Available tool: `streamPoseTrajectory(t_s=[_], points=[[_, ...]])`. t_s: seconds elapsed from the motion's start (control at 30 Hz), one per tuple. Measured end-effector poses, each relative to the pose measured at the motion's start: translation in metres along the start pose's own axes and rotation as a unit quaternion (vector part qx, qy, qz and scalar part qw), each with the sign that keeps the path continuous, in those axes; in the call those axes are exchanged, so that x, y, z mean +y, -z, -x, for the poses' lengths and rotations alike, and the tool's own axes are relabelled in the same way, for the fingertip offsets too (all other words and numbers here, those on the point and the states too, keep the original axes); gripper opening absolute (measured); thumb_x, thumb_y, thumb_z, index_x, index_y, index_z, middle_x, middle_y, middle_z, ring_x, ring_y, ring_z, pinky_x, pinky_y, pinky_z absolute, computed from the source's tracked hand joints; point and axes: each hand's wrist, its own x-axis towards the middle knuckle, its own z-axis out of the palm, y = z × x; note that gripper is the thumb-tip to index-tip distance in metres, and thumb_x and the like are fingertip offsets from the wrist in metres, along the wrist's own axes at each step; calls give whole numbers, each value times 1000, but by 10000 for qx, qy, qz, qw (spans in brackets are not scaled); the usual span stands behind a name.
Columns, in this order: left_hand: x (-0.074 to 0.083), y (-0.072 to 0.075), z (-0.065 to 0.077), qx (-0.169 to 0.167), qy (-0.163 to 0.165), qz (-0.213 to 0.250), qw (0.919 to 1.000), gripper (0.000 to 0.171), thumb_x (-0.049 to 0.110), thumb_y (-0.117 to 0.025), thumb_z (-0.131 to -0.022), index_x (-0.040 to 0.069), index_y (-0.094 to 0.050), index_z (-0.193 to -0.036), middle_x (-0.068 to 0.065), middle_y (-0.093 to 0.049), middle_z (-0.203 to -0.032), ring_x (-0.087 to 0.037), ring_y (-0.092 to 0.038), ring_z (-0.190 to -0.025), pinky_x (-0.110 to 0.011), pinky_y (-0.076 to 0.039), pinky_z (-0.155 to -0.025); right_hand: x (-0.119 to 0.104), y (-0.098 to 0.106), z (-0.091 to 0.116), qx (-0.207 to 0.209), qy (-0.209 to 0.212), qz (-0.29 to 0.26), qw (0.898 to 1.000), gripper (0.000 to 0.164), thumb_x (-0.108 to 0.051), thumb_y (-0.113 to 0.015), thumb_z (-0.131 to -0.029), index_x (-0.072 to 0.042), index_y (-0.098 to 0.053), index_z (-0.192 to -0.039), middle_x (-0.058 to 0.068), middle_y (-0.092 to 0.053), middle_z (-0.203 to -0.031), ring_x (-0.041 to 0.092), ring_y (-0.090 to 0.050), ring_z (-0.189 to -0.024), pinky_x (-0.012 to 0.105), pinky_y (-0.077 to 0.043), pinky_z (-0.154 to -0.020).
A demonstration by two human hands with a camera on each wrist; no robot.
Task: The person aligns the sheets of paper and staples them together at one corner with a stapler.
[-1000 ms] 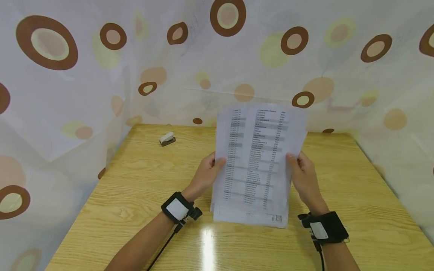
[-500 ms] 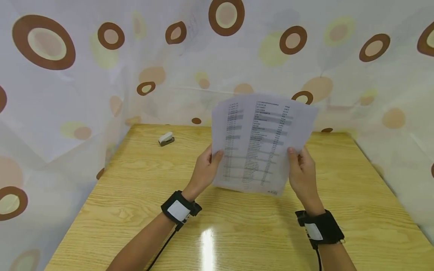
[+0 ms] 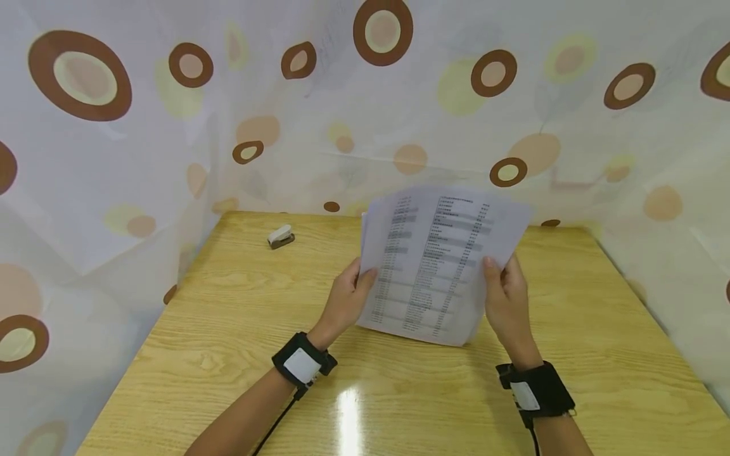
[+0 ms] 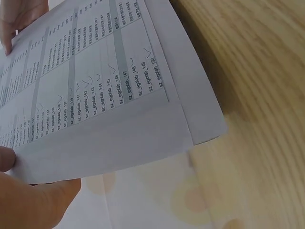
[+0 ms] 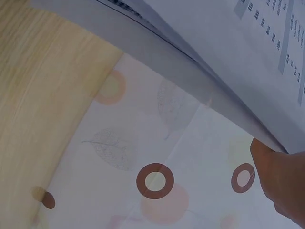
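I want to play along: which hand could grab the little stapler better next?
Probably the left hand: the stapler lies nearer to it than to the right hand. Both hold the papers, so the left must release first.

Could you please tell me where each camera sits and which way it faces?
Head: on the head, facing forward and down at the papers and table; left hand, right hand and both forearms show.
Left wrist: on that wrist, facing across the papers' printed side; parts of both hands show.
Right wrist: on that wrist, facing the papers' edges and patterned backdrop; part of the right hand shows.
Both wrist views share the papers, table and backdrop.
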Motion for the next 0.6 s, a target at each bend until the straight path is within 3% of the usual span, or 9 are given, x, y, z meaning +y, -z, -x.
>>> streamPoseTrajectory(t_s=[0.27, 0.43, 0.6], points=[[-13, -5, 7, -44, 372, 272, 9989, 39, 22, -44, -109, 10, -48, -145, -15, -65, -118, -28, -68, -93, -47, -56, -73, 7, -5, 11, -31, -519, -48, 9986, 35, -19, -36, -110, 1, -42, -138, 5, -59, -112, 15, -64, -90, 25, -51, -69], [-17, -8, 9, -115, 693, 539, 9961, 36, 14, -40, -109, 3, -43, -143, -21, -63, -114, -39, -66, -94, -58, -53, -74, 7, -6, 14, -222, -759, 31, 9969, 35, -20, -35, -110, 1, -39, -139, 5, -60, -113, 13, -66, -90, 26, -53, -69], [-18, -10, 9, -175, 656, 660, 9955, 35, 9, -37, -109, -1, -40, -142, -25, -61, -115, -44, -64, -95, -63, -51, -76, 6, -6, 16, -317, -897, 78, 9954, 37, -21, -34, -110, 0, -37, -140, 10, -60, -115, 14, -66, -90, 28, -53, -70]])
